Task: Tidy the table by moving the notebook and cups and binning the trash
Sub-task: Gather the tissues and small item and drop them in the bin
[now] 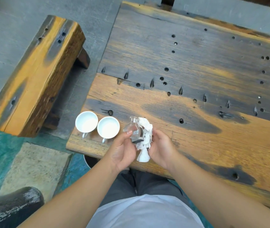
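My left hand (122,150) grip clamped on small clear glass bottle (133,130), thumb across its body. My right hand (161,147) grip closed round crumpled white tissue wad (145,137), pressed against bottle. Both held just above near edge of worn wooden plank desk (196,79). Two white ceramic cups (97,125) upright side by side at desk's near left corner, just beside left hand.

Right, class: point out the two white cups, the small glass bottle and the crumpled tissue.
left cup (86,122), head view, on its white inside
right cup (108,127), head view, on its white inside
glass bottle (133,127), head view, on its clear body
crumpled tissue (145,129), head view, on its upper folds
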The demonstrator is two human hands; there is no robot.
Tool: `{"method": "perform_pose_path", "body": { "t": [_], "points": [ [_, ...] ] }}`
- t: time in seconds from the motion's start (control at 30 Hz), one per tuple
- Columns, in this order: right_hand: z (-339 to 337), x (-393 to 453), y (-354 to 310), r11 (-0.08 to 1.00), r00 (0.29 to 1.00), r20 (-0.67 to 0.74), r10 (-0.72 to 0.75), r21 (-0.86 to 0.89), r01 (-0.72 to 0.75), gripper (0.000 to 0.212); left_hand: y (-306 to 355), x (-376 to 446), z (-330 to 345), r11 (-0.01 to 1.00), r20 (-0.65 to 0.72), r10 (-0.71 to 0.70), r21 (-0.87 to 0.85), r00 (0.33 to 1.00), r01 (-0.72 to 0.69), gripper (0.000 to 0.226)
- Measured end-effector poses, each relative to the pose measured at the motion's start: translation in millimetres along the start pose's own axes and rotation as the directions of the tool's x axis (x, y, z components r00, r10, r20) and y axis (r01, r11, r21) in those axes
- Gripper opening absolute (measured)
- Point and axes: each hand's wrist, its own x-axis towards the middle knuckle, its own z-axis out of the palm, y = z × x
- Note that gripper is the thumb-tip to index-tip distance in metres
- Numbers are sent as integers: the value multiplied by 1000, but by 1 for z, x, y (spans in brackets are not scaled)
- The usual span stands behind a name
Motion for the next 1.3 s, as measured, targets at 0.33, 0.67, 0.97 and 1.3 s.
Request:
{"method": "perform_pose_path", "body": {
  "t": [0.33,0.67,0.97,1.3],
  "points": [
    [27,-55,46,973,973,215,84,-230,-33,58,-16,-107,-9,966,-94,257,8,962,-258,52],
    [63,-96,139,785,788,587,186,-571,240,36,-53,-220,-46,880,-378,464,88,801,-468,69],
    [93,-71,204,655,836,545,59,-654,380,41,-31,-247,-116,903,-402,425,124,811,-411,94],
    [87,86,316,644,917,388,-94,-679,353,43,7,-182,-312,994,-288,95,76,953,-76,97]
  ]
}}
